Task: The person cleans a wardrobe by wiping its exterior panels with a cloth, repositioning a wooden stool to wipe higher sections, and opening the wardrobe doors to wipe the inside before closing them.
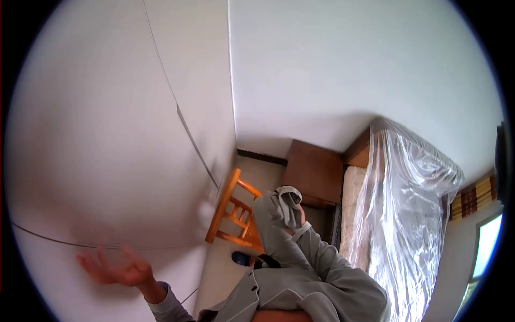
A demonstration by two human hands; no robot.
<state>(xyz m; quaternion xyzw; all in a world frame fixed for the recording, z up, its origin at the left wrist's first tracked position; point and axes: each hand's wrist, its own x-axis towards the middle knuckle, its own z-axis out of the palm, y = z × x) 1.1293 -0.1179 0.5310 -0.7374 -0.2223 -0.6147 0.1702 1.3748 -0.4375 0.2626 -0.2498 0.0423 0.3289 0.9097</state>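
My left hand [119, 268] is raised at the lower left, its fingers spread and slightly blurred. It holds nothing and is close to a pale panelled surface [118, 161]; whether it touches that surface I cannot tell. My right hand [303, 216] is by my raised knee, gripping a bunched grey cloth [289, 204] that hides most of the fingers. Below the knee is an orange wooden chair [225, 206], partly covered by my leg. A dark slipper [241, 258] shows on the floor beside it.
A brown wooden cabinet [314, 169] stands in the corner. On the right, clear plastic sheeting [399, 225] drapes over a bed-like piece with a pale surface [354, 198]. Books [475, 198] and a bright window [488, 244] are at the far right. Thin seams cross the panels.
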